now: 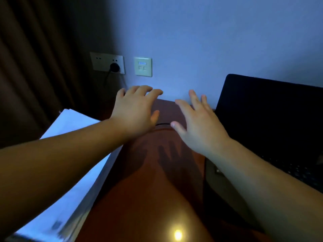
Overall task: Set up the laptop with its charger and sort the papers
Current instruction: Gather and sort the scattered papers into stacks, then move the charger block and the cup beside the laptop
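Observation:
A black laptop (272,119) stands open on the right of the reddish wooden desk (148,180), its screen dark. A black charger plug (114,67) sits in the wall socket (101,62), and its cord (162,124) shows as a thin dark line between my hands. A stack of white papers (70,163) lies along the desk's left side, partly under my left forearm. My left hand (136,110) and my right hand (199,123) hover over the back of the desk, fingers spread, holding nothing.
A pale switch plate (143,66) is on the blue-lit wall to the right of the socket. A dark brown curtain (35,58) hangs at the left. A lamp reflection (178,234) glares on the desk's near edge.

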The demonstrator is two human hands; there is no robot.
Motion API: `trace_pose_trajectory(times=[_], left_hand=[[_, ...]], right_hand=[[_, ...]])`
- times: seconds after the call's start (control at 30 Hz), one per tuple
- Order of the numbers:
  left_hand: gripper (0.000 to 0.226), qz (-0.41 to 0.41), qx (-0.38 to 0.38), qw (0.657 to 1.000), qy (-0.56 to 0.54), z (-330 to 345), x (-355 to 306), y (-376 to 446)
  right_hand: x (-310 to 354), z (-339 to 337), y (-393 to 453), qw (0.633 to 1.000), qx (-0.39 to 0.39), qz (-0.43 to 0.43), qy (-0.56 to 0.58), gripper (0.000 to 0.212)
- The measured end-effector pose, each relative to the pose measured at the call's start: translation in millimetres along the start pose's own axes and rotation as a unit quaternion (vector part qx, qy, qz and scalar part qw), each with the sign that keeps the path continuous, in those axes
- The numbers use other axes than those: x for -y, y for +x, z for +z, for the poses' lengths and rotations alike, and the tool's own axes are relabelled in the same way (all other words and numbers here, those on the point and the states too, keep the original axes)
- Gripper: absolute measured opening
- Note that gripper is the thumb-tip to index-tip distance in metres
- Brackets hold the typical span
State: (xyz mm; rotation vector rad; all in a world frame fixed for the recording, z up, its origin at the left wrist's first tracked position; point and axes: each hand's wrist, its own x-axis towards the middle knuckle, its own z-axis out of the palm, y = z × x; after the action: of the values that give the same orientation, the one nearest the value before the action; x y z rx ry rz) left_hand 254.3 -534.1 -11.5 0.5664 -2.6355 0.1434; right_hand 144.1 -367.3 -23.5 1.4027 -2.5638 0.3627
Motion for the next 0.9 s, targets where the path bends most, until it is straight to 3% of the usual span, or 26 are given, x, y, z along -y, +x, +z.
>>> trace_pose_trajectory(times=[0.23, 0.47, 0.67, 0.9], left_hand=[[0.058, 0.010, 0.028, 0.999, -0.022, -22, -5, 113], [0.061, 0.046, 0.080, 0.994, -0.062, -100, -9, 186], [0.062, 0.091, 0.067, 0.989, -0.091, -156, -20, 235], [0.061, 0.128, 0.104, 0.977, -0.136, -146, -59, 261]], right_hand=[[-35, -64, 81, 0.999, 0.035, 0.030, 0.017, 0.066], [-44, -153, 125, 0.992, 0.094, 0.080, 0.006, 0.068], [-56, -210, 136, 0.988, 0.113, 0.109, -0.008, 0.075], [-110, -240, 134, 0.976, 0.143, 0.165, 0.011, 0.076]])
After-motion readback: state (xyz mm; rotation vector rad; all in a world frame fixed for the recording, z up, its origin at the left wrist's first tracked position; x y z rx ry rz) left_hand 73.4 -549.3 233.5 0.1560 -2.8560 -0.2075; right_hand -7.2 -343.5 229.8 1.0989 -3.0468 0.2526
